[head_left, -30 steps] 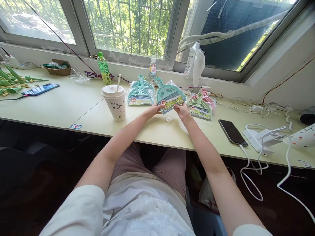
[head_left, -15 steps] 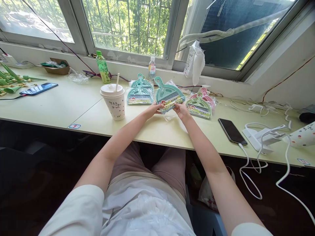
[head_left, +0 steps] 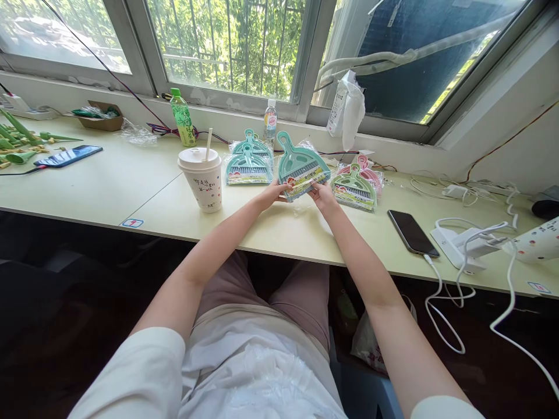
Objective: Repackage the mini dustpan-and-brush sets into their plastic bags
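Observation:
A teal dustpan and brush set point(head_left: 301, 164) in clear wrap is tilted above the table, its handle pointing up and left. My left hand point(head_left: 275, 195) grips its lower left corner, and my right hand point(head_left: 321, 194) grips the lower right edge. Just left of it, wrapped teal sets point(head_left: 248, 166) lie one behind the other. To the right are a wrapped green set point(head_left: 354, 189) and, behind that, a pink set point(head_left: 371, 174).
A lidded paper cup point(head_left: 201, 180) with a straw stands left of my forearms. Behind are a green bottle point(head_left: 183, 119) and a small clear bottle point(head_left: 270, 122). A black phone point(head_left: 412, 233) and a white power strip point(head_left: 463, 247) with cables lie right.
The held teal set has shifted very slightly right and tilted a little. Both hands keep their grip, and the surroundings look the same.

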A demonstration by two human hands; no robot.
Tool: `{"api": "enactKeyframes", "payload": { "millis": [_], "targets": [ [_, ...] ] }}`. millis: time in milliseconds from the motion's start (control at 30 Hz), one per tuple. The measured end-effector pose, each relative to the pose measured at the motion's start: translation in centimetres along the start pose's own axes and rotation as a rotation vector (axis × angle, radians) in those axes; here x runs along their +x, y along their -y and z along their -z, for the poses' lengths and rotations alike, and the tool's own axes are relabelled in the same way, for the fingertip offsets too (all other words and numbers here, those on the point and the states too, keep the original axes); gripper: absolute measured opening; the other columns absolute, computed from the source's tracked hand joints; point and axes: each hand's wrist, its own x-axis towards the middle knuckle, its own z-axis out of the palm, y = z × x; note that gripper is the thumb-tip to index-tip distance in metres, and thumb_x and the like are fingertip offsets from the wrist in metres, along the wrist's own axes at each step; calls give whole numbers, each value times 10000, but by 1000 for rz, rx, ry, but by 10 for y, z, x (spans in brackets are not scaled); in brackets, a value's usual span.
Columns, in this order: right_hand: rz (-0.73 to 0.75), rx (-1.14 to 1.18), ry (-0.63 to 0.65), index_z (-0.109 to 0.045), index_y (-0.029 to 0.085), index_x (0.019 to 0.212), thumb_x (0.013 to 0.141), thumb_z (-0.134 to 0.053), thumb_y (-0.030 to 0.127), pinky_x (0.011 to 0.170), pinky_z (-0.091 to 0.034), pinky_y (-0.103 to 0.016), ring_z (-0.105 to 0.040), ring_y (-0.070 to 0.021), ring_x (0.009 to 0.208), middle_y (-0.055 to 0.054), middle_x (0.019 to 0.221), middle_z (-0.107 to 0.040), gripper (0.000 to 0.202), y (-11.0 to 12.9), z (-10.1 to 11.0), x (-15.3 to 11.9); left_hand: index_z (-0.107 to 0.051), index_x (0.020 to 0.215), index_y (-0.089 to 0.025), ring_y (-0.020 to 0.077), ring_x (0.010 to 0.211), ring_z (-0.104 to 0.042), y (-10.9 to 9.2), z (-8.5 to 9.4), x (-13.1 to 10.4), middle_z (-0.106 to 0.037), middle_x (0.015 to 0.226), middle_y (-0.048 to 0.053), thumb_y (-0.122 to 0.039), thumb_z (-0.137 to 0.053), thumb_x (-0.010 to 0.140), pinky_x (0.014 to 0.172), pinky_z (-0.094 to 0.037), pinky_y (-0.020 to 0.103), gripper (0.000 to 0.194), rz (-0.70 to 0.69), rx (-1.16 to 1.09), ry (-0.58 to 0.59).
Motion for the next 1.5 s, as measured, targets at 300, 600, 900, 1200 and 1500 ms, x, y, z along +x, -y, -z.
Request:
{"api": "enactKeyframes", "payload": {
  "millis": [300,600,900,1200,1500],
  "targets": [
    [1,-6,-13,-536,256,942,839,-621,67,899,-637,-340,-740,-118,824,52,855,-737,231,-1,0,0,-528,1176,-204,190,835,-699,1,1,0,-704,1061,79,-212,-666,771,879,-575,441,428,-13,-5,11],
    [-3,-12,-3,-546,240,916,865,-610,77,877,-632,-281,-721,-91,757,47,864,-732,182,-1,0,0,-533,1172,-191,187,811,-699,0,1,-1,-707,1070,86,-199,-652,789,880,-579,453,402,-29,10,4],
    [-26,-23,36,-591,220,931,929,-596,170,879,-634,-315,-738,-135,801,10,824,-744,50,3,-4,-4,-428,1342,-224,213,750,-740,-1,0,0,-734,1071,85,-257,-605,797,762,-597,381,573,-24,-33,-11],
    [30,-314,-99,-655,191,868,975,-511,279,829,-637,-350,-740,-157,734,-60,847,-758,199,11,14,5,-406,1373,-262,243,798,-761,-1,11,12,-737,1058,53,-314,-625,772,730,-598,359,642,-33,-106,-126],
    [641,-603,-32,-701,297,977,700,-666,5,1127,-493,-428,-398,-213,1437,1,1357,-611,404,15,14,-6,-571,1125,-151,232,907,-729,-2,27,23,-725,919,83,-301,-545,839,733,-626,323,324,-41,-278,-268]
  ]
}}
